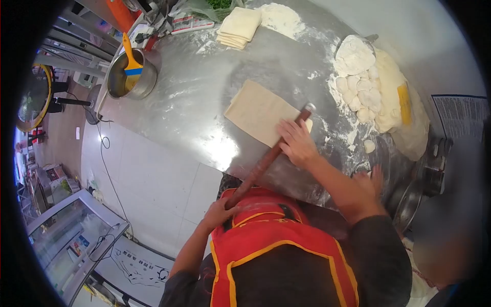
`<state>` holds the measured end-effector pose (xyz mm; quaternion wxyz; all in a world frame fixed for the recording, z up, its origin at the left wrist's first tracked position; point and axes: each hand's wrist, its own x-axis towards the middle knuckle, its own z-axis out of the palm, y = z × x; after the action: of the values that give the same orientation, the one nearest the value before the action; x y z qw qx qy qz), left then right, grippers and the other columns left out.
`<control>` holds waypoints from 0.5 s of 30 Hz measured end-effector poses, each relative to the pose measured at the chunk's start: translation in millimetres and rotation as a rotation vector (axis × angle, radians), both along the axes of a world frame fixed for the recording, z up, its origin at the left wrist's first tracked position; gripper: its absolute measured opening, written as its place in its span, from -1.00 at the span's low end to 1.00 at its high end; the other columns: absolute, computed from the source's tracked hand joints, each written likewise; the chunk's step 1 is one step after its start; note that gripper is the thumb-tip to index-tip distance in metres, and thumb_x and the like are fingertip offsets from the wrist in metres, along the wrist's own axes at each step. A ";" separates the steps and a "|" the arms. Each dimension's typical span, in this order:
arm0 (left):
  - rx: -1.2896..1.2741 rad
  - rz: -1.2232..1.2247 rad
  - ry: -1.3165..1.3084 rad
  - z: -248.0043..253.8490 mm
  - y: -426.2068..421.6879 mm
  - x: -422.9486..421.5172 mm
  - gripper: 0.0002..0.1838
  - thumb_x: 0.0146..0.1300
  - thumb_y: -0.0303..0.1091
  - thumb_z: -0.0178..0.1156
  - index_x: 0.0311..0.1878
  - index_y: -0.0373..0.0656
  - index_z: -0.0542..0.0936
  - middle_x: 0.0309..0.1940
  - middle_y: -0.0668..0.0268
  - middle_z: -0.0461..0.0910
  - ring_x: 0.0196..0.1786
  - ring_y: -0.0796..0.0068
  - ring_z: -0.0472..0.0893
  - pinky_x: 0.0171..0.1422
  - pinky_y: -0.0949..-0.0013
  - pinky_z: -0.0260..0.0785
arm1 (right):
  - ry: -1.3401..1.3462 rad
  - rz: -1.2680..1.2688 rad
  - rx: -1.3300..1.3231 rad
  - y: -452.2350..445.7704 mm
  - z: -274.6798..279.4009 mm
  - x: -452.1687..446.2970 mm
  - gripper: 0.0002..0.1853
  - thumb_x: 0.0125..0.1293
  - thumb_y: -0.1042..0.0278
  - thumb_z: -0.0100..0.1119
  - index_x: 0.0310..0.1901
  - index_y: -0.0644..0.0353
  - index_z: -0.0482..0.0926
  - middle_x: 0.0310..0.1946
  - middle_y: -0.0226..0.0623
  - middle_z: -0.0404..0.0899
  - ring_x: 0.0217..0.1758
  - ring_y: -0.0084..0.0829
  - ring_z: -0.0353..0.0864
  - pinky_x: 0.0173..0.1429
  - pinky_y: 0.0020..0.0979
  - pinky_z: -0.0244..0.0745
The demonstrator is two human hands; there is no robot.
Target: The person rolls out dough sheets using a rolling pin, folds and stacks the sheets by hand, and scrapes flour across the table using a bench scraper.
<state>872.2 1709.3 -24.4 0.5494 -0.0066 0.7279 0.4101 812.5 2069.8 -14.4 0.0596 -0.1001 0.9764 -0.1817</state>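
Note:
A long dark-red rolling pin (pixel 261 166) runs diagonally from my waist to the dough on the metal table. My left hand (pixel 219 212) is wrapped round its near end, by the red apron. Near the far end, my right hand (pixel 296 140) lies over the pin with its fingers bent around it. Under and beside the pin's far end is a flat tan rectangular sheet (pixel 255 112), with a bit of pale dough (pixel 308 124) showing at its right edge.
A metal pot (pixel 148 82) with a yellow brush stands at the back left. Folded dough sheets (pixel 239 26) lie at the back. Flour, small dough pieces (pixel 358 94) and a large dough mass (pixel 388 97) are at the right, near a co-worker's hand (pixel 371 181).

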 end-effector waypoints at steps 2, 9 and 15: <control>0.016 -0.075 0.116 6.4 18.1 -1.3 -0.42 0.15 0.15 0.31 -0.15 -0.29 0.60 -0.38 0.05 0.63 -0.29 0.11 0.65 -0.18 0.16 0.44 | 0.037 -0.086 0.012 19.1 0.3 49.6 -0.41 0.30 0.25 0.14 0.35 0.13 0.30 0.41 -0.22 0.26 0.52 -0.23 0.14 0.56 0.08 -0.12; -0.226 -0.361 0.648 17.3 13.6 -17.4 -0.63 0.12 0.00 0.30 -0.21 -0.11 0.57 -0.36 0.04 0.66 -0.27 -0.07 0.64 -0.17 -0.03 0.47 | 0.209 -0.127 -0.004 13.7 42.7 38.9 -0.43 0.11 0.46 0.12 0.23 0.15 0.38 0.18 -0.19 0.43 0.37 -0.16 0.31 0.54 0.12 -0.10; -0.094 -0.686 1.087 59.3 -13.4 -157.8 -0.73 0.05 -0.17 0.33 -0.30 -0.07 0.49 -0.50 0.16 0.61 -0.40 0.05 0.64 -0.33 0.05 0.48 | 0.153 -0.293 0.075 -9.3 43.1 46.9 -0.49 0.03 0.45 0.25 0.10 0.12 0.45 0.02 -0.18 0.48 0.18 -0.11 0.41 0.31 0.02 0.18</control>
<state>714.4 1695.9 34.8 0.2011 0.4110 0.8805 0.1236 859.4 2060.5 28.6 -0.0383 0.0324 0.9884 -0.1436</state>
